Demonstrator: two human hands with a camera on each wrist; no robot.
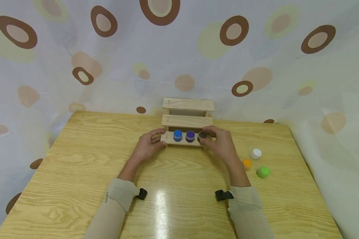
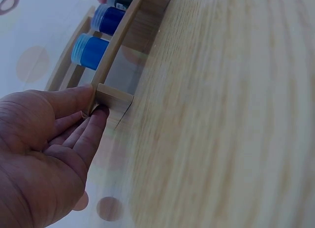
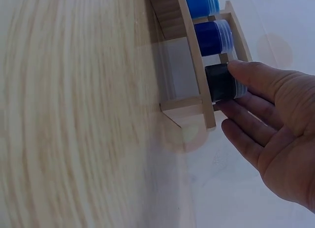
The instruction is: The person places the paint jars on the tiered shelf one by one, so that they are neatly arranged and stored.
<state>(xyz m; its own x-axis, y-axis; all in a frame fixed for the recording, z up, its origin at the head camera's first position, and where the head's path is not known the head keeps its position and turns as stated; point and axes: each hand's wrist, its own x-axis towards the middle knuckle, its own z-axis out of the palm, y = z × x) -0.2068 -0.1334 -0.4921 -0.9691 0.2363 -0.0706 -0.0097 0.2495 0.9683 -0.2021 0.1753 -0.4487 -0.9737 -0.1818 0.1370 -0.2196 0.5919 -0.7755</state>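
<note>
A stepped wooden rack (image 1: 186,121) with three tiers stands at the back of the table. On its lowest tier, small paint jars stand in a row: a light blue jar (image 1: 178,135), a dark blue-violet jar (image 1: 190,136) and a black jar (image 3: 220,83) at the right end. My left hand (image 1: 147,145) grips the left end of that tier, thumb against one side and fingers at the other. Around the black jar, near its clear lid, my right hand (image 1: 222,142) holds with thumb and fingers. The jar's base meets the tier board in the right wrist view.
Right of my right forearm, a white jar (image 1: 255,153), an orange jar (image 1: 247,164) and a green jar (image 1: 263,172) are on the wooden table (image 1: 92,159). A patterned sheet (image 1: 116,73) hangs behind the rack and along the sides. Black straps (image 1: 223,195) are at both cuffs.
</note>
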